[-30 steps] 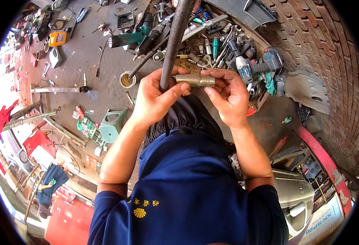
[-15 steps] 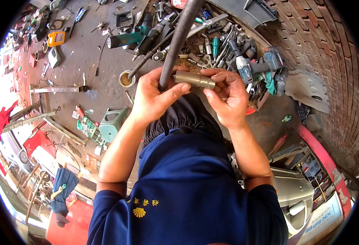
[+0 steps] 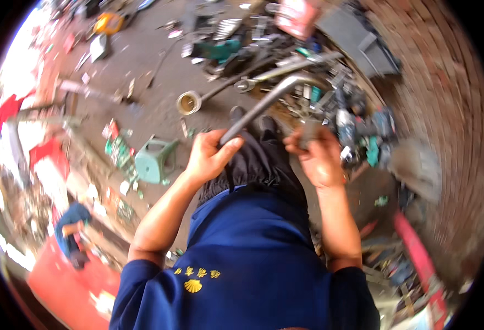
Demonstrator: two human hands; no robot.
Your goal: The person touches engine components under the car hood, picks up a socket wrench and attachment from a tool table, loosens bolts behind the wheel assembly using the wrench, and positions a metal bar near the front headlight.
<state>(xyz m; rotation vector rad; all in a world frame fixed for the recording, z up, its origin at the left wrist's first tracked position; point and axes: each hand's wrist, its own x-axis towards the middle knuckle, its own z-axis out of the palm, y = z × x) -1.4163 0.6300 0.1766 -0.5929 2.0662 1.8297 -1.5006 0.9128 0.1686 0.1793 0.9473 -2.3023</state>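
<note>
Bent metal bar (image 3: 268,102) and short metal cylinder (image 3: 310,131), held apart.
I see the bar, grey and slim, slanting up and away to the right from the left hand (image 3: 211,156), which grips its near end; its far end curves over to the right; the cylinder, dull grey-brown and blurred on my feed, sits in the fingers of the right hand (image 3: 323,160), to the right of the bar's gripped end.

Floor (image 3: 143,47): dark grey-brown | green stool (image 3: 150,166) | yellow jug (image 3: 108,23), blurred | pale bottle (image 3: 99,48) near jug
</note>
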